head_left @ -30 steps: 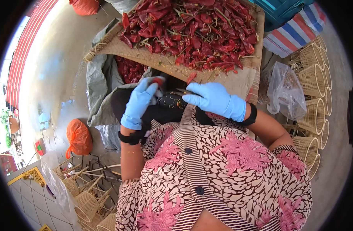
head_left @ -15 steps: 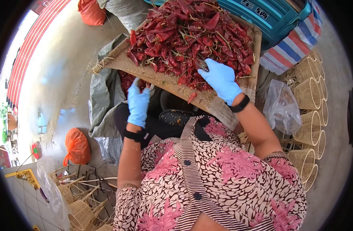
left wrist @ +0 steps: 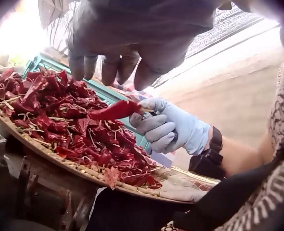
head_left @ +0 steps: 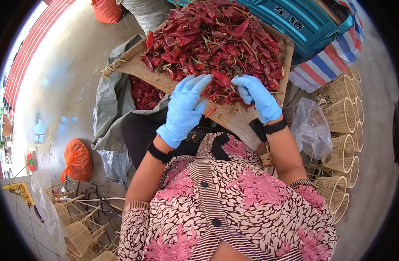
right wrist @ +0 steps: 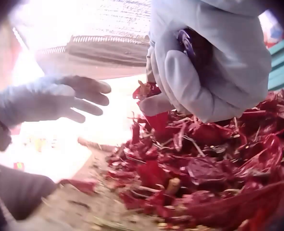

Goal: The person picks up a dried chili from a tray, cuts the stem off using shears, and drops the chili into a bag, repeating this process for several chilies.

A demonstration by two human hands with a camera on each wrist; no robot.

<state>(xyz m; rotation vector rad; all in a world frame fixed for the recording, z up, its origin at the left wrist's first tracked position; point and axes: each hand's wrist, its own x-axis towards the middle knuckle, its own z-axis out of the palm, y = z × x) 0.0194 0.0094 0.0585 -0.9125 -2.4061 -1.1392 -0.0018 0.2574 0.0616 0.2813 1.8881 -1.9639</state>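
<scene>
Blue-gloved, my right hand (head_left: 258,98) pinches a red dried pepper (left wrist: 115,110) near its stem, over the front of the pepper heap (head_left: 217,39). In the right wrist view, a dark, purple-edged object (right wrist: 187,43) also lies within the curled fingers of this hand (right wrist: 209,62); its full shape is hidden. My left hand (head_left: 182,111), also gloved, hovers just left of the pepper with fingers extended and nothing visible in it. The left wrist view shows that hand (left wrist: 132,43) above the pepper, apart from it. The heap lies on a woven tray (head_left: 143,71).
A grey sack (head_left: 110,104) with more red peppers (head_left: 145,93) stands below the tray's left side. Behind the tray is a teal crate (head_left: 286,21). At the right are a clear plastic bag (head_left: 311,128) and several wicker baskets (head_left: 341,152); an orange bag (head_left: 77,160) sits at the left.
My left hand has moved from over the sack, rightward to beside my right hand. My right hand has drawn slightly toward my body from the heap, and a pepper now shows in its fingers.
</scene>
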